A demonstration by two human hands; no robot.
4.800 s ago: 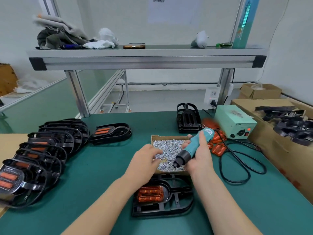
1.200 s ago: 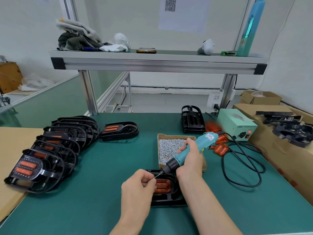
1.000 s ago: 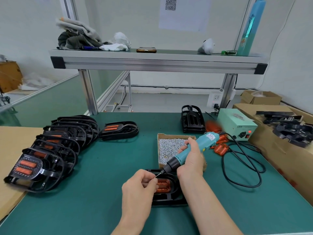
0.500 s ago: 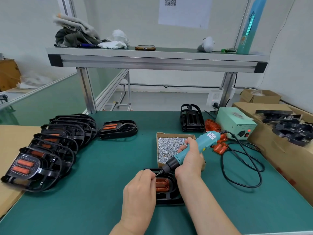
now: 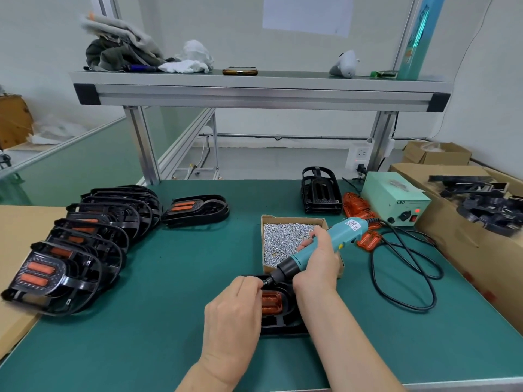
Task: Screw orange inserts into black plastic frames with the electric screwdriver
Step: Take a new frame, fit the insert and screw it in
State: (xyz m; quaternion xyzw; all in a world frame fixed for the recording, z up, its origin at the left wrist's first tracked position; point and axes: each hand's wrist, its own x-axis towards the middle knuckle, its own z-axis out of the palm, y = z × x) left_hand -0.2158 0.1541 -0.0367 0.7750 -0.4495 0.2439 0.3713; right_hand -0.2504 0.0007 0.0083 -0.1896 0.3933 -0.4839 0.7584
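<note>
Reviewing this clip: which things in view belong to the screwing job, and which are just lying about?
Job: electric screwdriver in the right hand, left hand at its bit, black frame with orange insert, box of screws, loose orange inserts, finished frames.
Lying about: clothes, phone and white cloth on the shelf.

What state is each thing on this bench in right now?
Black frame: flat on mat, orange insert seated.
Electric screwdriver: gripped by right hand, tip at frame.
Left hand: pinches at bit tip.
Screw box: open, full.
Power supply: red light lit.
</note>
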